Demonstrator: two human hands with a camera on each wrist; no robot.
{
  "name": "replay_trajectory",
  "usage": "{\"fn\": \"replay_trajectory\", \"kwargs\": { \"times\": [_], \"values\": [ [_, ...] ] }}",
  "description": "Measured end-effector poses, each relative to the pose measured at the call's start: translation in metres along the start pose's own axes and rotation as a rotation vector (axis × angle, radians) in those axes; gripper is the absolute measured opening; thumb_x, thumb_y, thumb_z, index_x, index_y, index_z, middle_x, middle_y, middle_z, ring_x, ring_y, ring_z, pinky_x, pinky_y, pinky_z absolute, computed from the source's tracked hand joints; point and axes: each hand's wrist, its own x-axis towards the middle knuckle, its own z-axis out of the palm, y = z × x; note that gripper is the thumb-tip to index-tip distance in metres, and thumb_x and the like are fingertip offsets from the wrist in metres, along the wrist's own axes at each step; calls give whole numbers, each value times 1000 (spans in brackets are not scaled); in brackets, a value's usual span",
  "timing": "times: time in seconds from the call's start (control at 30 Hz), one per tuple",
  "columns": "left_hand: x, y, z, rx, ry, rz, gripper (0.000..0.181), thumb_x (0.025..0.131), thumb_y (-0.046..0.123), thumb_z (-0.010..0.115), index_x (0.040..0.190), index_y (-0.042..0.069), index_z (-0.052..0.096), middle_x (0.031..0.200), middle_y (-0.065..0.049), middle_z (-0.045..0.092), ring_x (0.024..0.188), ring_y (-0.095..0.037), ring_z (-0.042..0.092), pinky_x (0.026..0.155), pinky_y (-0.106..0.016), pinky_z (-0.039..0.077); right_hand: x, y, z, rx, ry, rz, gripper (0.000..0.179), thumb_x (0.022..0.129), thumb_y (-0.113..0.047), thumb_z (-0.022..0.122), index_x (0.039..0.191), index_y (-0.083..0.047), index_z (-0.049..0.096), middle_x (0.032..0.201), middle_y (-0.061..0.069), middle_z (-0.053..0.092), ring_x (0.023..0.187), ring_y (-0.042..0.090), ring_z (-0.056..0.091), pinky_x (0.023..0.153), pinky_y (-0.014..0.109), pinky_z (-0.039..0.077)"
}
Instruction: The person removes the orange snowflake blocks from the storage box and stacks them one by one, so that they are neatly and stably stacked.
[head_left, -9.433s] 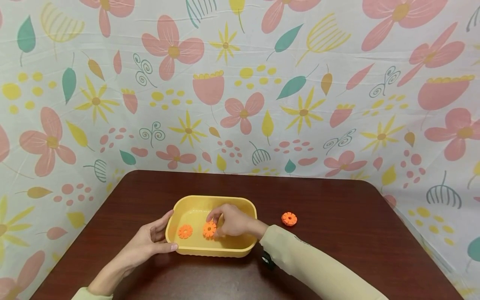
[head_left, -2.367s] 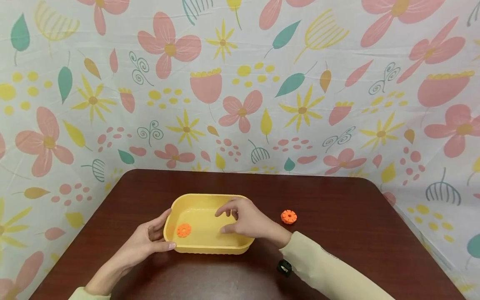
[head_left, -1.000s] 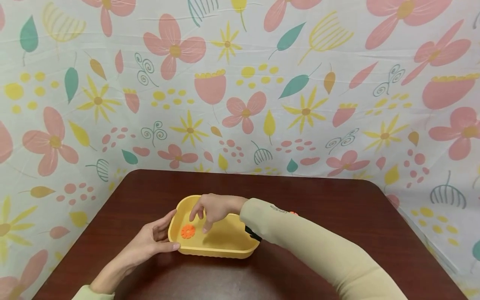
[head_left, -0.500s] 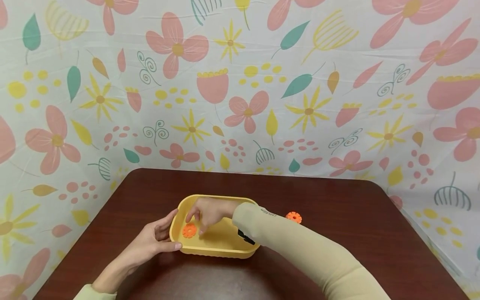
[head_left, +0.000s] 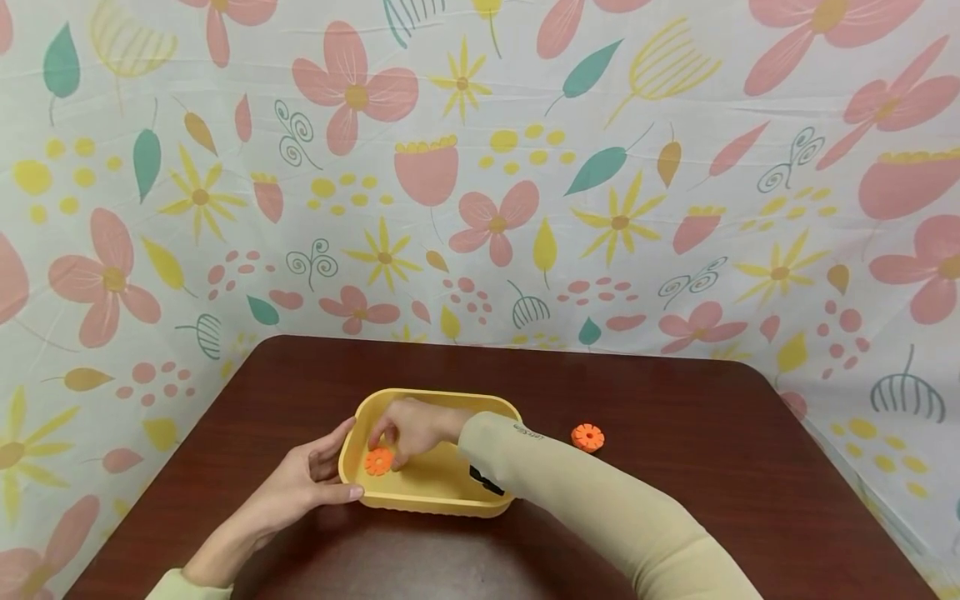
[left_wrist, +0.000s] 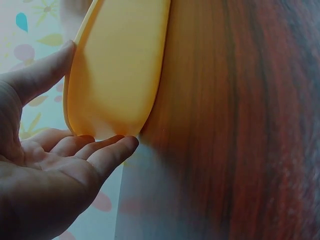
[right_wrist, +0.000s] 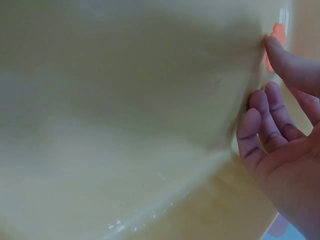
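A yellow rectangular tray (head_left: 435, 503) with rounded corners stands on the table. My left hand (head_left: 303, 479) holds its left end, thumb at the near corner and fingers along the end wall, as the left wrist view also shows. Inside the tray at the left lies an orange notched building disc (head_left: 378, 461) with a small centre hole. My right hand (head_left: 415, 427) reaches into the tray, thumb and forefinger at opposite edges of this disc. In the right wrist view the thumb tip overlaps the disc (right_wrist: 276, 47), while the other fingers (right_wrist: 250, 125) curl near the tray wall.
Right of the tray, more orange notched discs (head_left: 587, 437) sit on the dark wooden table (head_left: 675, 400), looking thick like a small stack. A floral cloth (head_left: 480, 167) hangs behind the table. My right sleeve (head_left: 592, 508) crosses over the tray's right end.
The orange disc at the tray's middle was there earliest and is gone from there. My right hand has since moved left and down, its thumb and forefinger closing about the remaining disc. Left hand keeps its hold.
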Motion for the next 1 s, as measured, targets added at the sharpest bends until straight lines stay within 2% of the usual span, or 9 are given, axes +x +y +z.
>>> {"fn": "replay_trajectory", "kwargs": {
  "times": [0.27,0.5,0.77,1.0],
  "values": [
    [-1,2,0,-11,-12,20,100,92,6,81,167,-1,15,169,-25,19,149,-46,31,104,-28,49,-1,-3,1,-30,19,43,34,78,-6,94,108,-12,80,89,-4,68,81,4,55,72,15,46],
    [-2,1,0,-11,-13,24,99,93,4,80,167,0,16,169,-24,20,149,-46,31,104,-28,49,-4,-4,1,91,15,74,34,77,0,94,97,-10,68,86,-4,65,79,5,58,72,16,50],
    [-1,2,0,-8,-10,14,99,92,3,80,167,-1,15,170,-24,18,149,-46,30,105,-29,48,-10,-2,-1,122,-23,88,38,78,3,91,104,-11,67,80,-1,67,68,6,57,64,18,49],
    [-1,2,1,-15,-11,5,100,92,4,80,167,-2,14,170,-25,18,149,-46,31,105,-30,49,-12,1,-2,106,-29,86,38,79,2,91,107,-12,70,84,0,68,71,5,57,66,17,50]
  ]
}}
